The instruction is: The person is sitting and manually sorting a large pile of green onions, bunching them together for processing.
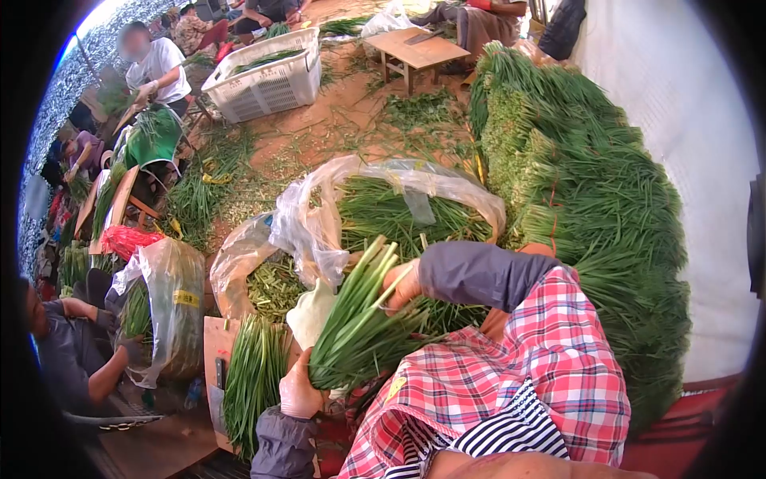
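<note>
A loose bunch of garlic chives (359, 319) is held between my two hands in front of my chest, pale stem ends up and leaves toward me. My left hand (302, 389) is closed around its lower left side. Up at the stems, my right hand (405, 283) is closed on its right side, fingers partly hidden. Just left, another chive bunch (254, 383) lies on a wooden board (219, 335) beside a knife (219, 375). Behind the bunch is a whitish cloth or bag (313, 318). A plastic bag (471, 199) full of chives stands open beyond.
Stacked chives (590, 215) rise along the right, by a white wall (678, 104). A second bag (239, 263) holds trimmings. A co-worker (72, 343) sits left near a filled bag (179, 303). Farther off are a white crate (267, 84), a small wooden table (415, 48) and other people.
</note>
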The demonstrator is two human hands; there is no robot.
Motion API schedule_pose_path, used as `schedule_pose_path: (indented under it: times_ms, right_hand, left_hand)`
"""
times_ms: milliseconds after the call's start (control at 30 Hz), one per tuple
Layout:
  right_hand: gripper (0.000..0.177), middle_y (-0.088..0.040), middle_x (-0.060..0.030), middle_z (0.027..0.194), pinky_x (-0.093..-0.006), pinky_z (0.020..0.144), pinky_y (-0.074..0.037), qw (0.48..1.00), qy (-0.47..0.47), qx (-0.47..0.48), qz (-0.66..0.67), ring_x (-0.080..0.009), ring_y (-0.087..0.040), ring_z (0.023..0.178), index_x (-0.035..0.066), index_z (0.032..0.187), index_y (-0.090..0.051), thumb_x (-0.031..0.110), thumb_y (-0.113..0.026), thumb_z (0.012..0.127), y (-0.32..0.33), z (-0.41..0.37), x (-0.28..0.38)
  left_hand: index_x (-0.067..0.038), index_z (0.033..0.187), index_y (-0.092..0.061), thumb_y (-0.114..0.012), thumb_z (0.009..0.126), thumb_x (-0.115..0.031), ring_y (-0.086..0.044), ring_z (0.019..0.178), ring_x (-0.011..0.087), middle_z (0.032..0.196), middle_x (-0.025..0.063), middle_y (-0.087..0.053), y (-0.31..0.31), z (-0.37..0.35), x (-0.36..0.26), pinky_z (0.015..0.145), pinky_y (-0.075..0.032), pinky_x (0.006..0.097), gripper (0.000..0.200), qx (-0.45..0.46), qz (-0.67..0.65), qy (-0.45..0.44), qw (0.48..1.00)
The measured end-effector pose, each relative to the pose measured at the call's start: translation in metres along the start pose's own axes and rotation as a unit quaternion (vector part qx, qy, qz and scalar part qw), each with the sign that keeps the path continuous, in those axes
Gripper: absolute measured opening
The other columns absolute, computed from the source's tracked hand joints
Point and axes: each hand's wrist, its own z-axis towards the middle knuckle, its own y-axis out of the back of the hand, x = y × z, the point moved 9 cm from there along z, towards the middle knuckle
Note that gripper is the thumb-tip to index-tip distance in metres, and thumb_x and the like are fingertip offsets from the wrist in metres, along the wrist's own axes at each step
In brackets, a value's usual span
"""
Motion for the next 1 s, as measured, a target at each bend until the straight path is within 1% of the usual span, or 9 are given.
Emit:
schedule_pose_path:
  times_ms: [67,300,667,733,800,833,867,933,1000]
  right_hand:
    - [0.03,-0.063,-0.0112,0.086,-0.0367,0.07,-0.046,0.986,-0.123,0.002,-0.113,-0.0239,-0.06,0.081,0.007,0.099,-0.063,0.021,-0.063,0.072,-0.02,0.001,-0.021]
    - [0.031,-0.062,-0.0157,0.086,-0.0403,0.072,-0.046,0.946,-0.119,-0.114,-0.278,-0.0318,-0.059,0.085,0.007,0.095,-0.062,0.024,-0.057,0.07,-0.008,-0.022,-0.005]
    - [0.025,-0.06,-0.0059,0.075,-0.0316,0.06,-0.046,0.987,-0.069,-0.145,-0.024,-0.0176,-0.057,0.068,0.008,0.093,-0.063,0.024,-0.064,0.074,0.029,-0.046,-0.038]
    - [0.017,-0.06,-0.0081,0.074,-0.0333,0.062,-0.047,0.956,-0.045,-0.197,-0.214,-0.0231,-0.057,0.066,0.007,0.083,-0.062,0.021,-0.06,0.073,0.051,-0.05,-0.057]
    - [0.013,-0.061,-0.0103,0.073,-0.0349,0.063,-0.049,0.787,0.059,-0.252,-0.56,-0.0286,-0.057,0.065,0.006,0.072,-0.06,0.019,-0.057,0.073,0.077,-0.072,-0.095]
    - [0.016,-0.061,-0.013,0.074,-0.0366,0.064,-0.049,0.866,-0.195,-0.36,-0.287,-0.0329,-0.057,0.067,0.007,0.07,-0.061,0.022,-0.057,0.07,0.126,-0.109,-0.139]
    - [0.02,-0.061,-0.0156,0.077,-0.039,0.067,-0.049,0.833,-0.239,-0.412,-0.28,-0.0332,-0.059,0.074,0.007,0.068,-0.062,0.026,-0.057,0.072,0.138,-0.128,-0.164]
    - [0.035,-0.062,-0.0163,0.094,-0.0388,0.071,-0.049,0.827,-0.402,-0.257,-0.299,-0.0323,-0.06,0.087,0.007,0.092,-0.064,0.036,-0.06,0.073,0.115,-0.134,-0.196]
    - [0.057,-0.06,-0.0171,0.104,-0.038,0.079,-0.046,0.902,-0.223,-0.276,-0.246,-0.0301,-0.058,0.095,0.009,0.112,-0.055,0.043,-0.066,0.067,0.091,-0.108,-0.197]
  left_hand:
    - [-0.01,0.121,-0.044,-0.071,0.053,-0.009,-0.06,0.082,0.0345,0.093,0.017,-0.06,0.009,0.003,-0.018,0.068,-0.048,0.0382,0.074,0.011,0.038,-0.038,0.998]
    - [-0.011,0.122,-0.043,-0.07,0.055,-0.013,-0.06,0.078,0.035,0.091,0.0171,-0.06,-0.002,0.008,-0.028,0.066,-0.048,0.0404,0.072,0.075,0.089,-0.022,0.993]
    - [-0.003,0.121,-0.042,-0.074,0.061,-0.018,-0.062,0.086,0.0289,0.091,0.0185,-0.063,-0.024,-0.001,-0.018,0.072,-0.049,0.0333,0.069,0.114,-0.086,0.031,0.989]
    - [-0.002,0.121,-0.042,-0.074,0.061,-0.018,-0.062,0.089,0.027,0.092,0.018,-0.062,-0.025,-0.001,-0.016,0.075,-0.048,0.032,0.07,0.129,-0.07,0.046,0.988]
    - [-0.001,0.122,-0.041,-0.075,0.061,-0.015,-0.061,0.092,0.0241,0.096,0.0164,-0.062,-0.022,-0.01,-0.006,0.079,-0.047,0.0307,0.071,0.15,-0.068,0.078,0.983]
    - [0.0,0.122,-0.04,-0.075,0.062,-0.013,-0.06,0.094,0.0225,0.1,0.0152,-0.061,-0.023,-0.013,0.003,0.082,-0.046,0.0306,0.071,0.143,-0.163,0.094,0.972]
    - [0.001,0.122,-0.039,-0.075,0.062,-0.011,-0.059,0.096,0.0209,0.104,0.014,-0.06,-0.03,-0.022,0.015,0.084,-0.045,0.0305,0.071,0.136,-0.26,0.116,0.949]
    - [0.002,0.123,-0.037,-0.073,0.064,-0.003,-0.054,0.101,0.0176,0.115,0.0097,-0.054,-0.047,-0.026,0.038,0.09,-0.042,0.0309,0.07,0.134,-0.441,0.164,0.872]
    - [0.002,0.122,-0.037,-0.071,0.067,-0.003,-0.054,0.102,0.0176,0.115,0.0103,-0.054,-0.045,-0.011,0.034,0.091,-0.041,0.0311,0.065,0.101,-0.443,0.108,0.884]
